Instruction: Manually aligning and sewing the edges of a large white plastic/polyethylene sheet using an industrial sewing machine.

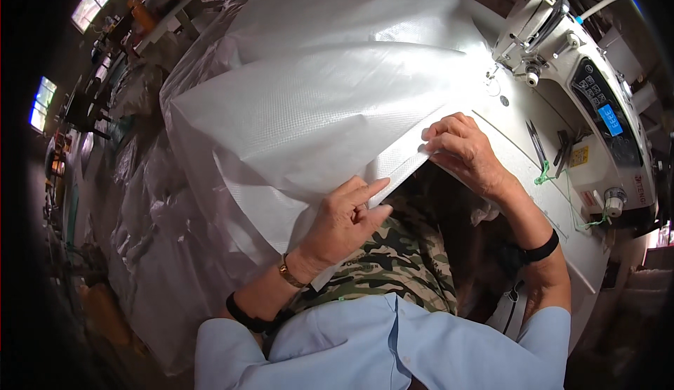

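Note:
A large white woven plastic sheet (316, 102) lies spread over the sewing table, its near edge folded into a narrow hem. My left hand (344, 221) pinches that folded edge at the lower middle, thumb on top. Farther right along the same hem, my right hand (463, 148) presses it down with curled fingers. A white industrial sewing machine (590, 88) stands at the right, its needle area (502, 74) just beyond my right hand.
The white table top (554, 200) carries scissors (537, 144) and green thread scraps (544, 176) beside the machine. Heaps of clear and white sacks (147, 200) fill the floor on the left. Work tables and windows lie at the far upper left.

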Demonstrator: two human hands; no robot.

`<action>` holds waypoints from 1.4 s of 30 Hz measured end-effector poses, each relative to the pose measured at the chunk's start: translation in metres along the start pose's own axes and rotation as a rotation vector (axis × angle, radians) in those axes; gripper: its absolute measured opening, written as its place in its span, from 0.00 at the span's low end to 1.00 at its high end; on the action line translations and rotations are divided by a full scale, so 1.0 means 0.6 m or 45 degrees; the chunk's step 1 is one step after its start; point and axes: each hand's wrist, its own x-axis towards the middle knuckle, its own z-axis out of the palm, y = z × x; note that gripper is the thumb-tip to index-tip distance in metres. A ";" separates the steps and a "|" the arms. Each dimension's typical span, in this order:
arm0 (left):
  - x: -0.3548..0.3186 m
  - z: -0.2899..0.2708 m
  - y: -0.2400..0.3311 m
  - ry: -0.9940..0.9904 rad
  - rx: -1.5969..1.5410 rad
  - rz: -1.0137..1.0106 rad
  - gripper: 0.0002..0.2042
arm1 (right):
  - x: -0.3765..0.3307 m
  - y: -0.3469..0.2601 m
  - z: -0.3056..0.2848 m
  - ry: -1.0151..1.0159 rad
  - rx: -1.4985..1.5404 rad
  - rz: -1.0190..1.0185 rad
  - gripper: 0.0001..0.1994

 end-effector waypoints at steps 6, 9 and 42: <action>0.025 0.020 -0.007 0.243 0.343 0.260 0.12 | 0.008 0.001 0.003 -0.021 -0.184 -0.061 0.08; 0.035 0.019 -0.006 0.244 0.484 0.295 0.07 | 0.014 0.003 0.001 -0.029 -0.195 -0.091 0.08; 0.064 -0.005 0.008 -0.246 0.311 0.299 0.10 | 0.020 0.103 -0.065 0.034 -0.335 0.260 0.19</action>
